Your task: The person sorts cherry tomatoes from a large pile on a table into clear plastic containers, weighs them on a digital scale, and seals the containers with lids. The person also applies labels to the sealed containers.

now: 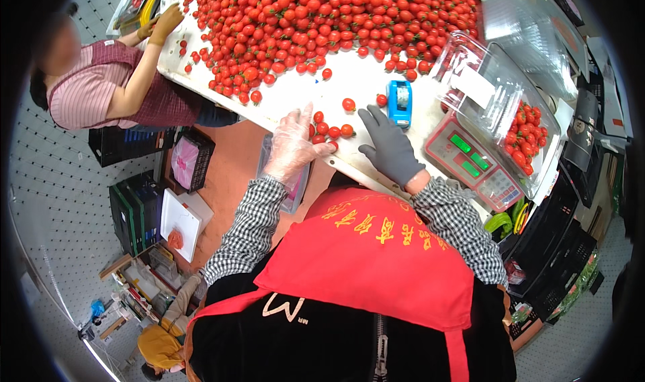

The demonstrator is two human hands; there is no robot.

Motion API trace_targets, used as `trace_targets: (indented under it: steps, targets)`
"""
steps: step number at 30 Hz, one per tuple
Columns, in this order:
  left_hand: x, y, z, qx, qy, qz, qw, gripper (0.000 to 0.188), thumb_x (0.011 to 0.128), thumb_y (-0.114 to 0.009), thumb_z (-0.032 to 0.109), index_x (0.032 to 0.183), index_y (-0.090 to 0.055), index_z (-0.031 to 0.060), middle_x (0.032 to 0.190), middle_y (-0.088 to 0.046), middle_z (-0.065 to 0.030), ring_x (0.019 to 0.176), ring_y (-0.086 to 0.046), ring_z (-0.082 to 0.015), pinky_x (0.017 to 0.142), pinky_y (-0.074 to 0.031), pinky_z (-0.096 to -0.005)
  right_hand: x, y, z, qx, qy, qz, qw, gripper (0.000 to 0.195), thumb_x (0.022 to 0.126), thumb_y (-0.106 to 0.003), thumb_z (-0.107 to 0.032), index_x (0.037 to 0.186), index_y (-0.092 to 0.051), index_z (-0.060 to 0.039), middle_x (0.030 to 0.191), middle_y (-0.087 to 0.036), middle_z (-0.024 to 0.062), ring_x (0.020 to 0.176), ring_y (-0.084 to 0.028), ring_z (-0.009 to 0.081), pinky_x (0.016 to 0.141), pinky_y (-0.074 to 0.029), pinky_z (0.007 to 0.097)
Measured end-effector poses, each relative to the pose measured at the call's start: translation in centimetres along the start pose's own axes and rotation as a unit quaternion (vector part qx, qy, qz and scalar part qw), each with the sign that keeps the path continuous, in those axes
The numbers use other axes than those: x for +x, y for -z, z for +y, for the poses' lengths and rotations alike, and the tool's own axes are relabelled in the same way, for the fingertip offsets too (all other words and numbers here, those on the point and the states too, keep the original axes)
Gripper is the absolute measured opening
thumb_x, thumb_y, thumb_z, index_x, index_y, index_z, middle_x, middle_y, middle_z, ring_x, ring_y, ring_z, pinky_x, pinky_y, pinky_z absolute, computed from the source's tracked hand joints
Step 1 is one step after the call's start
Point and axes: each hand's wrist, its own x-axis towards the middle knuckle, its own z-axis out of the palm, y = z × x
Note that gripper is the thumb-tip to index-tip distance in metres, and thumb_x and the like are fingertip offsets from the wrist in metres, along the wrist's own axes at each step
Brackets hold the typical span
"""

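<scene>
My left hand (293, 145), in a clear plastic glove, rests near the front edge of the white table (297, 92), fingers apart. Beside its thumb lies a small group of loose cherry tomatoes (333, 132). My right hand (389, 142) wears a dark grey glove and is spread on the tabletop, holding nothing. Just past its fingertips are a single cherry tomato (381, 100) and a blue tape dispenser (399, 105). A large heap of cherry tomatoes (327, 19) covers the far part of the table.
To the right stands a scale (471, 160) with lit green displays. Clear plastic containers (529, 39) are stacked behind it; an open one (526, 137) holds tomatoes. A co-worker (111, 84) in gloves stands at the table's left end. Black crates (133, 215) sit on the floor.
</scene>
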Motion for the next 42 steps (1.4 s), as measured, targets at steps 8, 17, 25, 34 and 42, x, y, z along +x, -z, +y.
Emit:
trace_targets:
  steps: [8, 17, 25, 34, 42]
  targets:
    - [1.6, 0.3, -1.0, 0.07, -0.015, -0.085, 0.994, 0.103, 0.07, -0.09, 0.04, 0.152, -0.042, -0.0007, 0.13, -0.053, -0.0232, 0.123, -0.055, -0.0378, 0.102, -0.051, -0.0448, 5.1, -1.1, -1.0, -0.153, 0.022, -0.089, 0.984, 0.097, 0.073, -0.088, -0.029, 0.155, -0.039, -0.0127, 0.146, -0.049, 0.0155, 0.115, -0.059, 0.0313, 0.089, -0.053, 0.0437]
    - [2.2, -2.6, -1.2, -0.098, 0.031, -0.021, 0.994, 0.085, 0.073, -0.088, 0.026, 0.142, -0.046, -0.0001, 0.122, -0.05, -0.0225, 0.106, -0.063, -0.04, 0.092, -0.056, -0.0453, 4.0, -4.0, -2.9, -0.026, -0.071, -0.076, 0.994, 0.086, 0.076, -0.082, -0.023, 0.148, -0.037, -0.0056, 0.125, -0.05, 0.0172, 0.107, -0.062, 0.0357, 0.081, -0.059, 0.0441]
    - [3.1, -4.5, -2.1, -0.446, 0.087, -0.03, 0.89, 0.066, 0.086, -0.072, 0.001, 0.145, -0.042, 0.0035, 0.134, -0.05, -0.0158, 0.12, -0.059, -0.0272, 0.098, -0.054, -0.0406, 6.0, -4.2, -2.7, 0.09, -0.082, -0.049, 0.991, 0.084, 0.076, -0.08, -0.019, 0.149, -0.04, -0.0084, 0.135, -0.048, 0.0192, 0.119, -0.059, 0.0397, 0.093, -0.055, 0.0459]
    - [3.3, -0.6, 0.6, -0.796, 0.228, -0.082, 0.554, 0.051, 0.105, -0.057, 0.027, 0.15, -0.041, 0.008, 0.139, -0.057, -0.0148, 0.13, -0.057, -0.0311, 0.104, -0.049, -0.0517, 7.7, -4.6, -0.4, 0.285, -0.096, -0.028, 0.953, 0.077, 0.079, -0.078, -0.021, 0.15, -0.048, -0.0109, 0.142, -0.054, 0.017, 0.13, -0.057, 0.0319, 0.109, -0.048, 0.0395]
    - [5.8, -3.2, -1.1, -0.915, 0.197, -0.066, 0.345, 0.052, 0.109, -0.046, 0.045, 0.148, -0.049, 0.0116, 0.143, -0.058, -0.0144, 0.134, -0.054, -0.0357, 0.106, -0.046, -0.0609, 7.8, -1.0, -3.3, 0.346, -0.012, 0.03, 0.938, 0.059, 0.085, -0.071, -0.01, 0.142, -0.057, -0.0099, 0.131, -0.064, 0.0125, 0.115, -0.066, 0.0276, 0.101, -0.053, 0.0362]
